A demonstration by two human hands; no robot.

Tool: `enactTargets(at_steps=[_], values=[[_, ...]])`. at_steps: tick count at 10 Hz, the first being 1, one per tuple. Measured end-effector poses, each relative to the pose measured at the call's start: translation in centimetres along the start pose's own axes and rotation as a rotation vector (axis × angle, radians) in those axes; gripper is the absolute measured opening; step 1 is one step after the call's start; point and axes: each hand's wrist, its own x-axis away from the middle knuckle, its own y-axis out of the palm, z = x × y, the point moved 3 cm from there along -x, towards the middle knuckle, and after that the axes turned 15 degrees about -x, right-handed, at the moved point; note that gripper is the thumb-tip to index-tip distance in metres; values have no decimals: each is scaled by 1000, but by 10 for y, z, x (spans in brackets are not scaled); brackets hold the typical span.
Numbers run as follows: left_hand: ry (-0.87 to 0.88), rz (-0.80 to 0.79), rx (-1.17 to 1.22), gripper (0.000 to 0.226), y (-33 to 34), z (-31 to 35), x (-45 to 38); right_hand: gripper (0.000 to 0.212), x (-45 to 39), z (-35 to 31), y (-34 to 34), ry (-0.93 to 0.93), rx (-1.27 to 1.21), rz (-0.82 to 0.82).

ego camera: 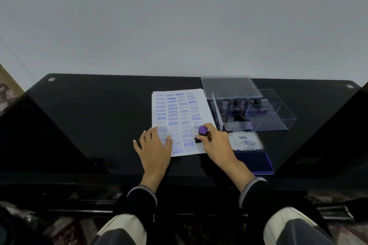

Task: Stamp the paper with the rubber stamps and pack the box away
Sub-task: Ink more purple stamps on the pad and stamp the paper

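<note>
A white sheet of paper (pixel 179 113) covered in blue stamped words lies on the black glass table (pixel 89 125). My left hand (pixel 154 145) rests flat on the sheet's lower left corner, fingers spread. My right hand (pixel 216 141) grips a rubber stamp (pixel 202 133) with a purple knob, its black base pressed on the paper's lower right area. An open ink pad (pixel 253 160) with a blue pad and a labelled lid sits right of that hand. Behind it stands the clear plastic box (pixel 268 117) holding several dark stamps (pixel 238 103), lid raised.
A pale wall rises behind the table. The table's far corners carry metal fittings (pixel 51 79). My knees and a patterned rug show below the table's near edge.
</note>
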Motion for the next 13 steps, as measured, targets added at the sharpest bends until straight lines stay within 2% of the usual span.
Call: enactTargets(at_steps=[13], values=[[8, -13, -40, 46, -1, 0, 0, 16, 2, -3, -1, -26, -5, 4]])
